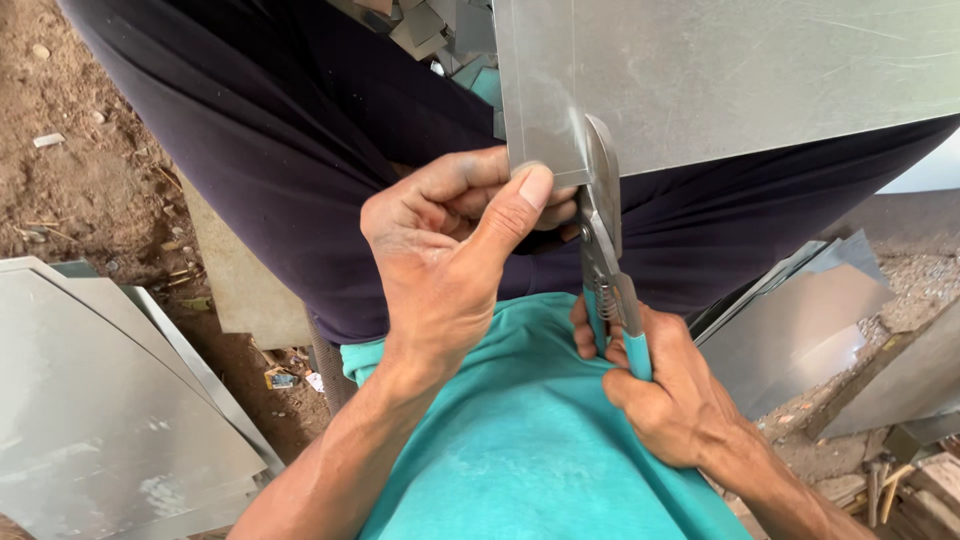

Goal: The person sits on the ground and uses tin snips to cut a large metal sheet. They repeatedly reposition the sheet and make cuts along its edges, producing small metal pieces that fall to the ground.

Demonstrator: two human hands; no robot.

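We pinch the metal sheet (pixel 700 80) edge in our left hand (pixel 450 250) while our right hand (pixel 665 390) grips the tin snips (pixel 603 215), blades on the sheet.

I see bare brown dirt ground (pixel 90 170) on my left, littered with small scraps and pebbles. Grey metal sheets (pixel 100 420) lie stacked at lower left, and more sheets (pixel 800 330) lean at right beside gravelly rubble (pixel 915 280). Daylight falls evenly, without hard shadows.
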